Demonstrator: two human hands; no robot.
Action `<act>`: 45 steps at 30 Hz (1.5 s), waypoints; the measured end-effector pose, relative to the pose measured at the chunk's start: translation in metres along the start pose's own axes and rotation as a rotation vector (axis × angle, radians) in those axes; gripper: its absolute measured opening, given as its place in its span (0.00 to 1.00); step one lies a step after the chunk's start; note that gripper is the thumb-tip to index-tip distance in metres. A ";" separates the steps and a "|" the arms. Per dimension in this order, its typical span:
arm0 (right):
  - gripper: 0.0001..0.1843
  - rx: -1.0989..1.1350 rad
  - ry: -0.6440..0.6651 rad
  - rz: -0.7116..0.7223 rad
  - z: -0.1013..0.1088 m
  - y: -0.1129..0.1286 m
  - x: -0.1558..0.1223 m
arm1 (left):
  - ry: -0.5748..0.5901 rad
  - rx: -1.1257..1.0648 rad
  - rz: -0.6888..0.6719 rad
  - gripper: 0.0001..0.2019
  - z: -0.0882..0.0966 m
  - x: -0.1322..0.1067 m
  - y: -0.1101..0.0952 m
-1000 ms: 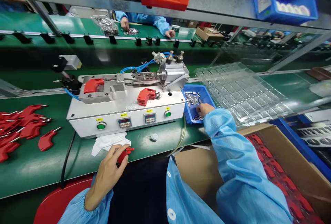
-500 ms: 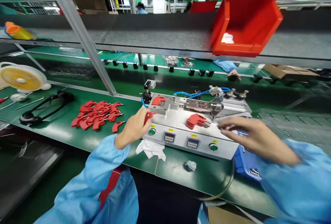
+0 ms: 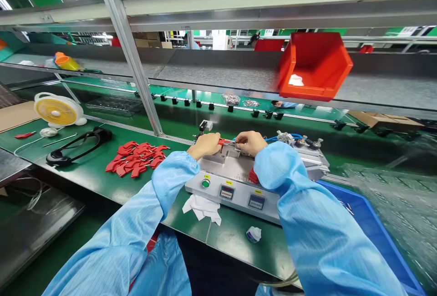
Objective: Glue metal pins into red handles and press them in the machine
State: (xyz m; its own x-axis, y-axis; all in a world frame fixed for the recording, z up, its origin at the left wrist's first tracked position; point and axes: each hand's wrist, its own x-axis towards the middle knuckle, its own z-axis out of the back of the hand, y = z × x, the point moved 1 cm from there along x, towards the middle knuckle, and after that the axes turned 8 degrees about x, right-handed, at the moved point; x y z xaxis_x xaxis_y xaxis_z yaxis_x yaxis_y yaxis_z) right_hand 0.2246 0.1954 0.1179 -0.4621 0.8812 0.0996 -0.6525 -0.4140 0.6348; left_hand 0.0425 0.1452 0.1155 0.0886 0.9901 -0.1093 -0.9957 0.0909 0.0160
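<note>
My left hand (image 3: 207, 145) is closed at the left end of a silver bench machine (image 3: 225, 168), its fingertips on a red angled plastic handle (image 3: 223, 141) at the fixture. Close by on the right, my right hand (image 3: 251, 143) pinches at the metal slide in line with that handle; what lies in its fingertips is too small to make out. Behind my right sleeve, a few red handles (image 3: 253, 176) lie on the machine top, mostly hidden. A heap of red handles with short metal pins (image 3: 136, 158) lies on the green bench to the left.
A white cloth (image 3: 202, 208) and a small white-capped bottle (image 3: 253, 234) lie in front of the machine. At right is a blue tray (image 3: 378, 227) with metal pins. A headband (image 3: 78, 146) and a yellow-white fan (image 3: 58, 110) stand left. A red bin (image 3: 316, 66) sits on the shelf.
My left hand has moved up and right to the fixture. My right hand has come left from beside the blue tray to the slide. The view has tilted upward.
</note>
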 end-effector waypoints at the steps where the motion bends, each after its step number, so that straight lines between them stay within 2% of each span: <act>1: 0.09 0.011 -0.003 -0.003 -0.001 0.000 0.003 | 0.010 0.001 -0.001 0.15 0.000 0.001 0.001; 10: 0.07 0.100 -0.046 -0.065 -0.007 -0.005 0.022 | 0.005 0.049 -0.029 0.13 0.004 0.012 0.005; 24: 0.09 0.104 -0.049 -0.087 0.003 -0.007 0.020 | -0.046 0.117 -0.130 0.11 0.003 0.015 0.011; 29: 0.08 -0.001 0.057 -0.043 -0.004 -0.005 0.024 | -0.101 0.070 -0.070 0.14 0.016 0.006 0.023; 33: 0.08 -0.162 0.108 -0.018 -0.014 0.003 0.026 | -0.130 -0.003 -0.036 0.11 0.021 -0.003 0.029; 40: 0.11 -0.471 0.174 -0.034 -0.018 0.028 0.020 | -0.162 -0.154 -0.011 0.10 0.010 -0.017 0.044; 45: 0.15 -0.519 0.215 0.040 -0.024 0.049 0.020 | -0.172 -0.400 0.016 0.10 0.003 -0.027 0.058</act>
State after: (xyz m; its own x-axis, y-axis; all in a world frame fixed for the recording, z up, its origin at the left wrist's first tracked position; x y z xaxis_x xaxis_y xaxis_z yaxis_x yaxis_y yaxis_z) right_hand 0.1692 0.1871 0.1326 -0.5697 0.8182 -0.0772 -0.8164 -0.5525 0.1683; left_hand -0.0174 0.1237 0.1221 0.0425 0.9976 0.0551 -0.9255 0.0601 -0.3740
